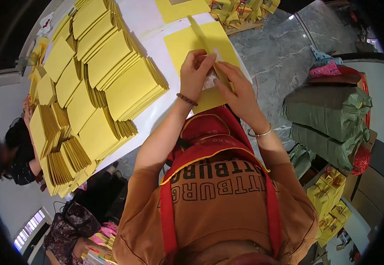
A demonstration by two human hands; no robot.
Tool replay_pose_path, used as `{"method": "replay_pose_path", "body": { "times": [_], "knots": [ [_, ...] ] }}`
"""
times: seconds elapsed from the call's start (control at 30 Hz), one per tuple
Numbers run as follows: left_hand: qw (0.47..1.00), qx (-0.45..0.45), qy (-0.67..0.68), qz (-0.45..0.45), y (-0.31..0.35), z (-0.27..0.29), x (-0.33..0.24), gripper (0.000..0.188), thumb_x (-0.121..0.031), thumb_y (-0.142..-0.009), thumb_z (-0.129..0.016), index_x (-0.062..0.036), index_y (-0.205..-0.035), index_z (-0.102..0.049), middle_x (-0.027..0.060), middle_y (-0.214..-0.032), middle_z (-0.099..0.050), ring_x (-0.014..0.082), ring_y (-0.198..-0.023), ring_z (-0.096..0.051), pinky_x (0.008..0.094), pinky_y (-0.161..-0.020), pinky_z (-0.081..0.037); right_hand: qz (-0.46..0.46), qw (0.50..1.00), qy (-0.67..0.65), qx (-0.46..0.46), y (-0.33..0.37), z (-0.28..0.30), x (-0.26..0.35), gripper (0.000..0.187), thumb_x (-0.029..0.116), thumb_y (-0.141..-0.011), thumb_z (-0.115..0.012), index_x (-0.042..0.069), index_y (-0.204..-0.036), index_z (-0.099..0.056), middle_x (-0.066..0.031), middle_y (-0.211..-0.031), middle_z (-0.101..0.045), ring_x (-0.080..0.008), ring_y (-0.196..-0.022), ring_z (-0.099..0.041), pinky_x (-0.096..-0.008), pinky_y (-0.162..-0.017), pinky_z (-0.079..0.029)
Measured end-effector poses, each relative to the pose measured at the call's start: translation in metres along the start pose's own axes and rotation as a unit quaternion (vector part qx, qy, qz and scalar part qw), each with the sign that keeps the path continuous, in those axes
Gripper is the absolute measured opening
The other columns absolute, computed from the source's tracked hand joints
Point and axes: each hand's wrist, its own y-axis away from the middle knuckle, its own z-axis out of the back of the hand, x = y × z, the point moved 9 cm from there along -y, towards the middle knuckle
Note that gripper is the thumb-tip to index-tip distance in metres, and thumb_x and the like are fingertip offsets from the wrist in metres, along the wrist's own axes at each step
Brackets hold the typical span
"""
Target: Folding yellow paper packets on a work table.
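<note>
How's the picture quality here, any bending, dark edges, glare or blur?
Head view: fisheye bending curves the white table at its edge, and the corners are black; head view: the window at lower left looks washed-out; head view: the co-worker at far left is blurred around the head, while the left hand and right hand look fairly sharp.

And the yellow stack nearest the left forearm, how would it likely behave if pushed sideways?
The yellow stack would probably fan or slide apart, since its layered edges are staggered and no band shows around it. Each layer looks thin and papery, so likely light and bendable alone. Together, the many layers may feel fairly heavy.
</note>
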Motion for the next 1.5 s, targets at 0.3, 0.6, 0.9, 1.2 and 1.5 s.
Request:
{"method": "replay_pose_path", "body": {
  "times": [0.3,0.6,0.9,1.2,1.5],
  "knots": [
    [1.000,-0.007,0.026,-0.011,-0.002,0.003,0.005,0.018,-0.012,-0.085,-0.058,0.0030,-0.094,-0.056,0.0032,-0.078,-0.058,0.0063,-0.065,-0.050,0.0203,-0.057,-0.041,-0.069,0.992,-0.099,-0.022,-0.008,-0.002,-0.031,0.042,0.018,-0.083,-0.058,0.000,-0.119,-0.048,-0.0135,-0.113,-0.051,-0.0247,-0.102,-0.051,-0.0296,-0.087,-0.041],
    [0.999,0.007,0.008,-0.038,-0.010,0.002,0.007,0.018,-0.014,-0.086,-0.057,0.0030,-0.093,-0.057,0.0016,-0.076,-0.057,0.0062,-0.063,-0.049,0.0207,-0.055,-0.041,-0.186,0.942,-0.277,0.045,-0.018,-0.018,-0.046,0.052,0.023,-0.085,-0.059,-0.004,-0.126,-0.040,-0.0105,-0.116,-0.049,-0.0150,-0.103,-0.049,-0.0265,-0.087,-0.041],
    [1.000,0.007,0.011,-0.023,-0.005,0.003,0.006,0.019,-0.015,-0.088,-0.054,0.0026,-0.093,-0.057,0.0009,-0.076,-0.057,0.0064,-0.065,-0.049,0.0212,-0.058,-0.042,-0.220,0.894,-0.388,0.041,-0.013,-0.019,-0.042,0.065,0.023,-0.085,-0.059,0.001,-0.135,-0.024,-0.0101,-0.126,-0.042,-0.0154,-0.114,-0.042,-0.0260,-0.094,-0.035],
    [1.000,0.002,0.016,-0.016,-0.008,0.007,0.016,0.018,-0.014,-0.089,-0.052,0.0025,-0.091,-0.057,-0.0002,-0.073,-0.055,0.0062,-0.064,-0.048,0.0208,-0.058,-0.041,-0.145,0.952,-0.267,-0.019,-0.016,0.002,-0.038,0.061,0.020,-0.087,-0.055,0.002,-0.136,-0.023,-0.0111,-0.133,-0.037,-0.0183,-0.121,-0.037,-0.0281,-0.098,-0.031],
    [0.999,0.009,0.013,-0.031,-0.008,0.010,0.015,0.016,-0.013,-0.089,-0.051,0.0022,-0.090,-0.057,-0.0003,-0.074,-0.056,0.0060,-0.066,-0.048,0.0205,-0.059,-0.042,-0.190,0.919,-0.342,-0.051,-0.014,-0.005,-0.042,0.048,0.015,-0.090,-0.050,0.001,-0.133,-0.035,-0.0118,-0.135,-0.037,-0.0168,-0.122,-0.037,-0.0269,-0.099,-0.030]
  ]
}}
